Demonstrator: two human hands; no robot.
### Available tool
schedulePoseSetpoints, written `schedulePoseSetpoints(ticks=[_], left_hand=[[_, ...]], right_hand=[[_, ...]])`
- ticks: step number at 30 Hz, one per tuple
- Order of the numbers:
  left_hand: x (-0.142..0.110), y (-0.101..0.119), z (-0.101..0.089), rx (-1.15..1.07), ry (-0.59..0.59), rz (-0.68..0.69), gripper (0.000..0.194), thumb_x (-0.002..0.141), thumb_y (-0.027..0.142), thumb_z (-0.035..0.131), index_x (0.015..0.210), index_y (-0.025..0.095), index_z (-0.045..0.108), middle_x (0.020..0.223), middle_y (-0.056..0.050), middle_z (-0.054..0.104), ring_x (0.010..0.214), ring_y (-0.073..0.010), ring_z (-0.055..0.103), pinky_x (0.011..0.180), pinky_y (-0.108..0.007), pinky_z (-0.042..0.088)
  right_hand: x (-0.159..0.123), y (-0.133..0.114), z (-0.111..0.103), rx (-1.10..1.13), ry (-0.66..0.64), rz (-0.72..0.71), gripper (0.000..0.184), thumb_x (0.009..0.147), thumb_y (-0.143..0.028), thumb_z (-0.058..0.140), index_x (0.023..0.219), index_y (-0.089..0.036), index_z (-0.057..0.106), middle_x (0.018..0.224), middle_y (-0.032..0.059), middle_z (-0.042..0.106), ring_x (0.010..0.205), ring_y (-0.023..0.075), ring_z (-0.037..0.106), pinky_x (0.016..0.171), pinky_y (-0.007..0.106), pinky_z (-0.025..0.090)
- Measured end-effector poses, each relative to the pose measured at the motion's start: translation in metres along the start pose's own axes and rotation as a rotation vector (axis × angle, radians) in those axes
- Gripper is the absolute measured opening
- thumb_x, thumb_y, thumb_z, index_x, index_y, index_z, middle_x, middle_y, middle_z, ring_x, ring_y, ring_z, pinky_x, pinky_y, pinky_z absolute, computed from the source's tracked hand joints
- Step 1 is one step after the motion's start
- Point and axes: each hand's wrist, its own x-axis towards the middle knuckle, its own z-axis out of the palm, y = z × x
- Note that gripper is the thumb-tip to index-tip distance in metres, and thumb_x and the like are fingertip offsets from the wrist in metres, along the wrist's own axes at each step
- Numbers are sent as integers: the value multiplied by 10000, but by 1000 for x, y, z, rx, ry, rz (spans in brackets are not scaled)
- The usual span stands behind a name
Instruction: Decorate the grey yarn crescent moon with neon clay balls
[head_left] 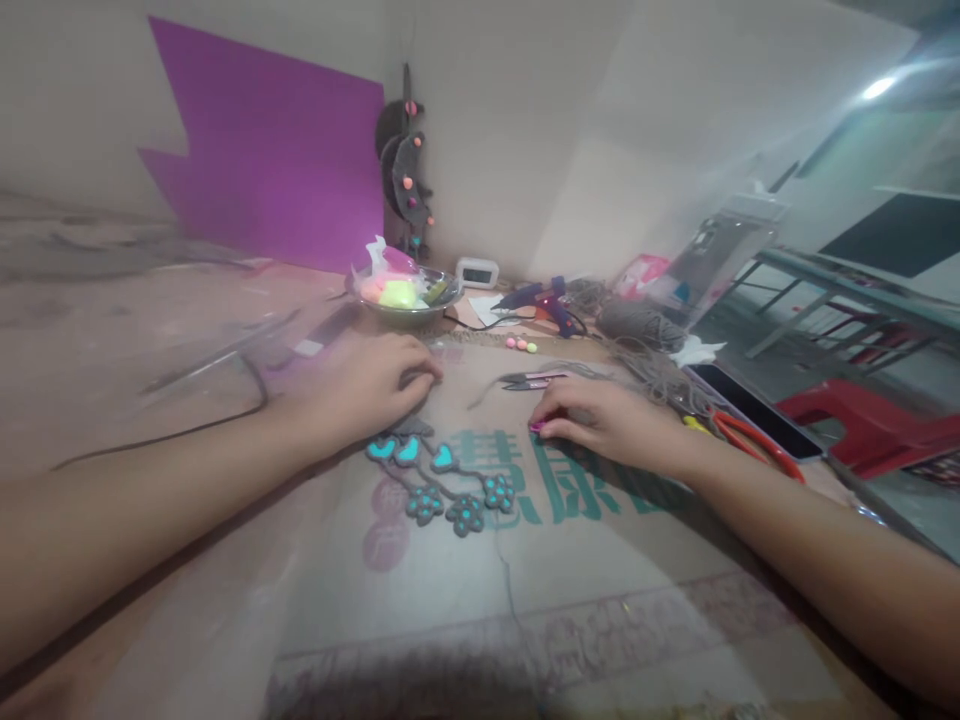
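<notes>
My left hand rests on the table with fingers curled down over the top end of a grey felt ornament that carries turquoise hearts and flowers. Palm down to the right lies my right hand, its fingers pinched on a small pink piece that I cannot name. Small thread snips lie just beyond that hand. A printed sack covers the table under both hands.
A glass bowl of coloured clay, a glue gun, grey yarn, a small white clock and a phone with orange scissors lie around. Purple card leans on the wall. A black cable runs left.
</notes>
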Motion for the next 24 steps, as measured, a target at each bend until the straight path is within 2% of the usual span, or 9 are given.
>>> schedulePoseSetpoints(ticks=[5,10,12,14,18,21,24], left_hand=[[0,0,0,-6,1,-12,220,846,219,512,932,191,712,992,-61,715,973,-228,633,895,-365,480],[1,0,1,-5,1,-14,225,849,225,506,927,187,714,976,-63,716,961,-232,634,897,-371,480],[1,0,2,-7,-1,-9,228,855,229,506,932,188,716,975,-65,713,959,-232,633,897,-372,481],[1,-1,2,-9,1,-5,227,862,233,504,929,188,716,969,-67,711,952,-231,631,895,-373,483],[1,1,3,-12,3,-20,237,877,238,493,921,183,719,966,-76,709,954,-236,632,889,-378,487],[1,3,3,-10,2,-24,246,876,234,492,922,172,726,964,-87,710,962,-248,634,893,-391,487],[2,4,2,-12,-3,-23,246,865,222,495,926,173,728,969,-81,714,963,-249,634,899,-396,486]], right_hand=[[-1,-5,0,-35,-9,-34,190,947,-329,590,874,-217,725,823,29,708,763,165,629,709,296,475],[-3,-6,-2,-151,-34,-74,243,983,-300,529,1088,-274,747,891,37,698,844,179,623,746,305,466],[-4,-6,-8,-154,-36,-57,279,999,-311,490,1150,-276,723,969,47,700,903,188,632,791,320,481],[-5,-6,-16,-132,16,-42,307,1014,-326,450,1177,-264,703,1065,63,695,996,200,634,875,349,487],[-5,-8,-27,-106,93,-42,333,1021,-338,419,1258,-275,645,1254,75,635,1189,224,574,1021,409,439],[-5,-10,-26,-184,39,-52,237,972,-340,530,1118,-259,698,1148,80,660,1084,234,608,939,394,472],[-5,-13,-23,-236,-54,-24,192,973,-273,510,956,-227,696,952,58,693,902,207,626,813,350,482]])
